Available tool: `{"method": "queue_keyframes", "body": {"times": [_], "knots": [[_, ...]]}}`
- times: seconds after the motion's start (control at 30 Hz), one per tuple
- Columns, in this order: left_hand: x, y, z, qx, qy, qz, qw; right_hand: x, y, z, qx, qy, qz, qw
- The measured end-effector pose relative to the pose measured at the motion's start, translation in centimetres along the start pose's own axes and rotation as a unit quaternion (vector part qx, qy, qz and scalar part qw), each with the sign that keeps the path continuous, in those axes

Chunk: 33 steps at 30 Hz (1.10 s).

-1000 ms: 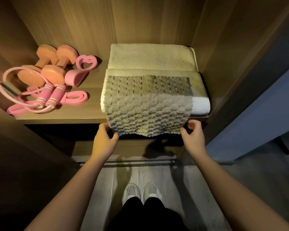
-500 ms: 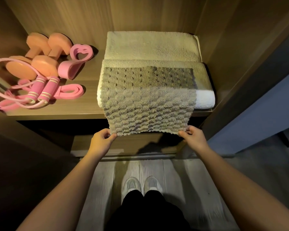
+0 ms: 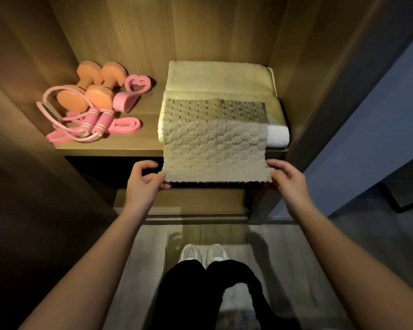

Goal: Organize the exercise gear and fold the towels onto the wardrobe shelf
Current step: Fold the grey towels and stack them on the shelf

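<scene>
A grey textured towel (image 3: 215, 144) lies over a folded white towel (image 3: 278, 136) on the wooden wardrobe shelf (image 3: 110, 148), its front part sticking out past the shelf edge. My left hand (image 3: 144, 181) pinches its front left corner and my right hand (image 3: 287, 178) pinches its front right corner, holding that edge out level. A beige folded towel (image 3: 219, 76) sits behind. On the shelf's left lie two orange dumbbells (image 3: 93, 91), a pink heart-shaped grip (image 3: 134, 91), a pink skipping rope (image 3: 93, 123) and a pink resistance band (image 3: 122, 127).
Wardrobe side panels close in the shelf on the left (image 3: 22, 96) and right (image 3: 320, 79). A lower shelf (image 3: 181, 201) sits below the front edge. My white shoes (image 3: 204, 252) stand on the grey floor in front.
The towel's hanging front edge has been lifted from drooping below the shelf to level. Both hands rose with it and keep their pinch on the corners.
</scene>
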<state>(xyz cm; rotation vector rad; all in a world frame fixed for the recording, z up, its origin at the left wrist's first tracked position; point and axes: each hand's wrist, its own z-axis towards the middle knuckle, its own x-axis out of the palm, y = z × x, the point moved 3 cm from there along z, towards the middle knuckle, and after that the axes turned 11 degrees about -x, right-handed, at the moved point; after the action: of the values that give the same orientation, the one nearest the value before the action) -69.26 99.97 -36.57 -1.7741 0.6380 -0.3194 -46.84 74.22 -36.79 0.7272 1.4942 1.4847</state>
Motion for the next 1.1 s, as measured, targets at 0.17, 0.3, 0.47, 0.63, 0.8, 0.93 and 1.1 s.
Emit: {"method": "queue_keyframes", "body": {"times": [0.17,0.3,0.47,0.63,0.8,0.93,1.1], "knots": [[-0.7,-3.5,0.3,0.015,0.058,-0.036,0.998,-0.8,4.2,2.0,-0.019,0.041,0.010,0.999],[-0.3,-5.8,2.2,0.049,0.056,0.030,0.997,-0.7,6.4,4.7,-0.064,0.039,-0.062,0.995],[0.5,-9.8,6.1,0.139,-0.071,0.136,0.978,0.3,7.9,9.2,-0.106,0.005,-0.156,0.982],[2.4,-12.1,11.1,0.130,-0.114,0.176,0.969,2.0,7.5,13.6,-0.063,-0.001,-0.158,0.985],[4.2,-12.8,15.5,0.112,-0.135,0.223,0.959,3.0,6.4,17.4,-0.012,-0.012,-0.183,0.983],[4.9,-12.6,17.2,0.135,-0.151,0.292,0.935,3.8,5.5,19.2,-0.045,0.014,-0.283,0.958],[5.8,-12.0,18.2,0.141,-0.134,0.378,0.905,4.6,4.7,20.7,-0.026,0.030,-0.369,0.929]]}}
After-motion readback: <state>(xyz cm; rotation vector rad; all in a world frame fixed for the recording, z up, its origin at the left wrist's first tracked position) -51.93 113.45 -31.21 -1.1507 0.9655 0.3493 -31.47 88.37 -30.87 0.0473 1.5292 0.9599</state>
